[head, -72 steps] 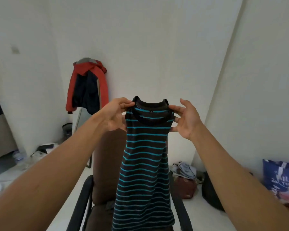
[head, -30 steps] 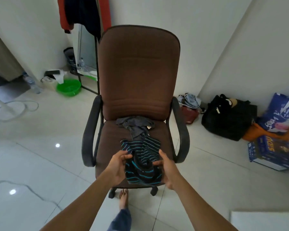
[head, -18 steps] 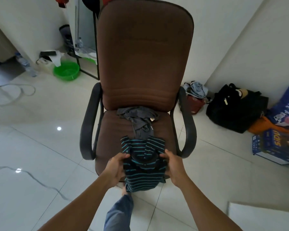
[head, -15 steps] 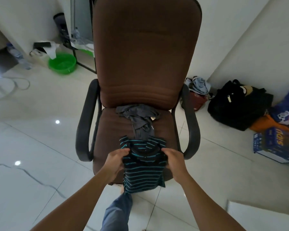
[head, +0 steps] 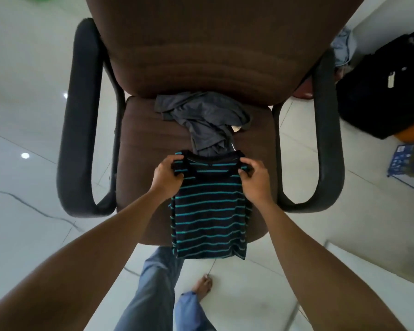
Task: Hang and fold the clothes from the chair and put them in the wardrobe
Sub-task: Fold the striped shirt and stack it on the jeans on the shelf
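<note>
A black top with teal stripes (head: 209, 211) lies over the front of the brown office chair's seat (head: 151, 139), its lower part hanging past the seat edge. My left hand (head: 167, 174) grips its left shoulder and my right hand (head: 255, 176) grips its right shoulder, both at the neckline. A crumpled grey garment (head: 206, 118) lies at the back of the seat, just beyond the striped top. The wardrobe is out of view.
Black armrests (head: 78, 120) flank the seat on both sides. A black bag (head: 382, 87), an orange item and a blue box (head: 409, 168) sit on the white tiled floor to the right. My legs and a bare foot (head: 203, 286) are below the seat.
The striped top went from held up in the air down onto the chair seat, bunched, then drawn flat toward me. The view has tilted down and closer to the seat.
</note>
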Demonstrator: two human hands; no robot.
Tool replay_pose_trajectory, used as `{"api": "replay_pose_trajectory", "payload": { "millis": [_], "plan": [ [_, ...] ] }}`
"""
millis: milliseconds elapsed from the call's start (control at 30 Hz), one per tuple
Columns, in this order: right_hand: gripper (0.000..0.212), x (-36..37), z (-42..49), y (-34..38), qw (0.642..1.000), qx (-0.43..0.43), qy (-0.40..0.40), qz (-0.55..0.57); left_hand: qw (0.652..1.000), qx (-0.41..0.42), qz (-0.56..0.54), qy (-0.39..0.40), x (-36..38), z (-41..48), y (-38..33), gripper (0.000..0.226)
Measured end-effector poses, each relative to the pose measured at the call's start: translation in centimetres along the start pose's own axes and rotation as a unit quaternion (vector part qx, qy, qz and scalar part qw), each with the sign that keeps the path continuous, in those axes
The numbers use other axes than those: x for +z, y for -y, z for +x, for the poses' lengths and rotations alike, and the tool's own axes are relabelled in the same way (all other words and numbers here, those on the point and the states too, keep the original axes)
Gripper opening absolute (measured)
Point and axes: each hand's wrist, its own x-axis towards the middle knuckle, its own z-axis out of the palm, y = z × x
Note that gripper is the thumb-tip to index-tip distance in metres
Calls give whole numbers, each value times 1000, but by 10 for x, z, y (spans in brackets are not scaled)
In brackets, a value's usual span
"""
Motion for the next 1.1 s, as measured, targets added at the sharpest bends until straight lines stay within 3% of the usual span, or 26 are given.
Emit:
{"api": "replay_pose_trajectory", "payload": {
  "millis": [133, 200, 333, 400, 500, 667, 767, 833, 900, 967, 1100],
  "plan": [
    [44, 15, -4, -15, 996, 62, -46, 50, 998, -2, -3, -59, 13, -4, 9, 62],
    [51, 22, -22, -33, 990, 117, -74, 13, 997, -30, 11, -74, 21, -20, 27, 62],
    [72, 30, -56, -53, 982, 187, -12, -1, 993, -108, 9, -51, 40, -44, 65, 64],
    [69, 32, -58, -55, 985, 172, -3, 14, 994, -103, -11, -43, 44, -52, 61, 63],
    [64, 37, -47, -51, 989, 145, 0, 15, 994, -82, -33, -68, 47, -48, 41, 43],
    [20, 44, -45, -35, 987, 115, -2, 116, 978, -154, -125, -64, 50, -28, 20, 32],
    [22, 40, -53, -32, 967, 124, -25, 219, 923, -229, -308, 6, 46, -21, 13, 22],
    [16, 39, -50, -40, 963, 148, -38, 220, 897, -260, -357, 6, 40, -17, 16, 23],
    [12, 38, -42, -46, 971, 161, -25, 177, 911, -264, -317, -20, 35, -14, 25, 21],
    [27, 35, -32, -45, 972, 168, -3, 164, 924, -258, -280, -34, 32, -10, 31, 26],
    [34, 33, -12, -31, 957, 207, 34, 200, 920, -240, -309, -4, 32, -9, 25, 34]
  ]
}}
